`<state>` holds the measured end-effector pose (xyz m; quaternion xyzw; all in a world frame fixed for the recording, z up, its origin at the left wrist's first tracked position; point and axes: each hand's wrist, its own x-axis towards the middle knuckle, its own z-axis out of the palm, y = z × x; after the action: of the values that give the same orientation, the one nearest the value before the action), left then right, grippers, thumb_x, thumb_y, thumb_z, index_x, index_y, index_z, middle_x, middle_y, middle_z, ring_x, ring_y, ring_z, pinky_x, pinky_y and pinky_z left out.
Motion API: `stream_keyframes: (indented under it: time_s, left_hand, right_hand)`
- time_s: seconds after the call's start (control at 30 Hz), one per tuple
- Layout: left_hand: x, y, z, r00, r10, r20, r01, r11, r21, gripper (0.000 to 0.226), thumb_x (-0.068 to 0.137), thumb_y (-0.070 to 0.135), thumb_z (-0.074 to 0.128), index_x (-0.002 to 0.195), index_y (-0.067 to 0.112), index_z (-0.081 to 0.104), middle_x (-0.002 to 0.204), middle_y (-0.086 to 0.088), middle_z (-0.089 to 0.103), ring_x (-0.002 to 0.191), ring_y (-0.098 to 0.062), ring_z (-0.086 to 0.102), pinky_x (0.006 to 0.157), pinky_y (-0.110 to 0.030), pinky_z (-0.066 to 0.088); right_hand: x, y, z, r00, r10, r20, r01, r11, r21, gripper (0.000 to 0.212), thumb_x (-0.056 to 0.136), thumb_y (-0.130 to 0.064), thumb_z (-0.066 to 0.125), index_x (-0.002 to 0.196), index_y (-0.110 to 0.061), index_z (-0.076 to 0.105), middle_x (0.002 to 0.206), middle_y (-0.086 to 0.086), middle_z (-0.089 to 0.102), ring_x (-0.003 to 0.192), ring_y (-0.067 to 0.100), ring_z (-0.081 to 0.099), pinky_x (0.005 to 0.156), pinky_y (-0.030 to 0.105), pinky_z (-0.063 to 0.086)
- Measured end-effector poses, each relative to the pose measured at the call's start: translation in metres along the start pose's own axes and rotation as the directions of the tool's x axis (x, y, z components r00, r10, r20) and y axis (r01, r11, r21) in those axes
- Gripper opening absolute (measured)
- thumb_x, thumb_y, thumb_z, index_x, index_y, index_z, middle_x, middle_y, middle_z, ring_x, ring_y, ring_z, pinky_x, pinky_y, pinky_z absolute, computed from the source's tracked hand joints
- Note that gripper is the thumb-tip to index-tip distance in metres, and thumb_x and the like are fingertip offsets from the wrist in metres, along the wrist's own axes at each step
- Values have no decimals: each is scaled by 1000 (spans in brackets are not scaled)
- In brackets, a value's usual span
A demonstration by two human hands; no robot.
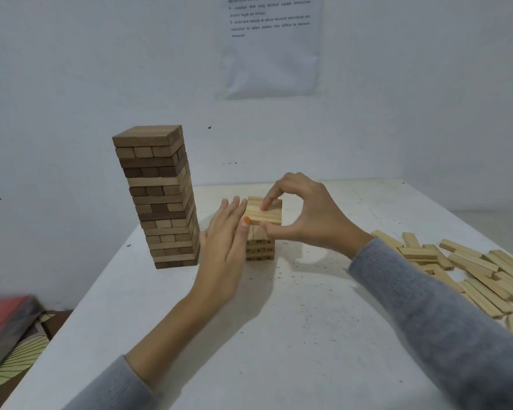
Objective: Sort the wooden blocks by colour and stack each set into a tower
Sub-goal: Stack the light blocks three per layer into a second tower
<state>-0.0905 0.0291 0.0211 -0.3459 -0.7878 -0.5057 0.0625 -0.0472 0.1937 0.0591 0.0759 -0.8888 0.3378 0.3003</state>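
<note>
While left grip presses flat-fingered, right grip pinches pale tower beside brown tower.

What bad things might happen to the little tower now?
1. The right hand pinches the top blocks of the light tower. A hard nudge might slide them crooked or tip the short stack.
2. The left hand presses flat against that tower's side, close to the tall dark tower. A careless swing of the wrist could knock the tall one over.
</note>
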Motion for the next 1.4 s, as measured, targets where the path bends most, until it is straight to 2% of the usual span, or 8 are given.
stream_keyframes:
  time_s: [0.27, 0.43, 0.57, 0.97, 1.07, 1.23, 1.3, 1.4]
  left_hand:
    - [15, -30, -6, 992, -89, 86, 94, 993, -66, 43, 103, 27, 34, 146, 23, 35, 153, 11, 30, 143, 1, 14, 121, -34, 10]
    - [11, -34, 0, 990, -91, 105, 85, 995, 57, 43, 104, 28, 30, 147, 24, 33, 155, 8, 27, 144, -2, 13, 119, -27, 6]
    - [9, -32, 2, 988, -97, 119, 86, 991, 100, 44, 104, 26, 28, 148, 23, 31, 155, 10, 24, 144, -1, 10, 107, -4, -1]
    - [7, -31, 2, 982, -127, 137, 105, 983, 154, 45, 104, 28, 27, 148, 20, 29, 156, 7, 24, 144, -2, 13, 113, -16, 1]
    - [5, -29, 1, 983, -151, 108, 141, 985, 97, 46, 104, 31, 27, 149, 21, 28, 156, 7, 24, 144, -5, 15, 121, -33, 7]
    - [4, -16, -3, 951, -299, 79, 309, 933, -185, 49, 102, 42, 32, 148, 28, 28, 152, 12, 29, 142, -7, 22, 110, -22, 17]
    - [2, -7, -6, 923, -366, 120, 385, 871, -306, 50, 99, 49, 34, 148, 35, 27, 153, 12, 28, 143, -10, 21, 117, -33, 15]
    - [-6, 3, -5, 914, -343, 219, 401, 849, -343, 53, 101, 42, 34, 150, 32, 19, 148, 14, 25, 144, -13, 19, 116, -37, 13]
  right_hand:
    - [18, 22, 21, 995, 37, 92, -32, 998, -63, 25, 64, -23, 85, 83, -25, 69, 88, -10, 60, 91, 1, 50, 82, 11, 36]
    - [13, 31, 25, 990, 72, 120, -64, 996, -65, 24, 65, -24, 83, 83, -26, 68, 91, -8, 61, 94, 5, 51, 84, 19, 38]
    - [11, 33, 28, 989, 77, 126, -68, 995, -69, 23, 66, -22, 83, 84, -25, 69, 91, -7, 61, 94, 8, 52, 85, 18, 37]
    - [5, 36, 30, 975, 133, 180, -130, 991, -26, 24, 72, -24, 80, 92, -24, 67, 100, -5, 61, 103, 11, 51, 87, 14, 36]
    - [3, 34, 24, 955, 192, 228, -200, 980, 14, 26, 80, -20, 75, 103, -27, 64, 112, -7, 59, 110, 9, 49, 93, 20, 38]
    - [-10, 17, 22, 867, 498, -7, -461, 807, 369, 36, 94, -8, 48, 124, -27, 55, 127, -7, 53, 109, 7, 51, 96, 31, 40]
    - [-20, 7, 32, 809, 587, -9, -533, 740, 410, 48, 95, -7, 44, 141, -21, 43, 138, -5, 46, 109, 5, 48, 96, 33, 38]
    - [-33, -3, 50, 808, 585, 72, -566, 735, 374, 59, 99, -12, 41, 153, -21, 20, 154, -6, 28, 134, 9, 32, 112, 41, 33]
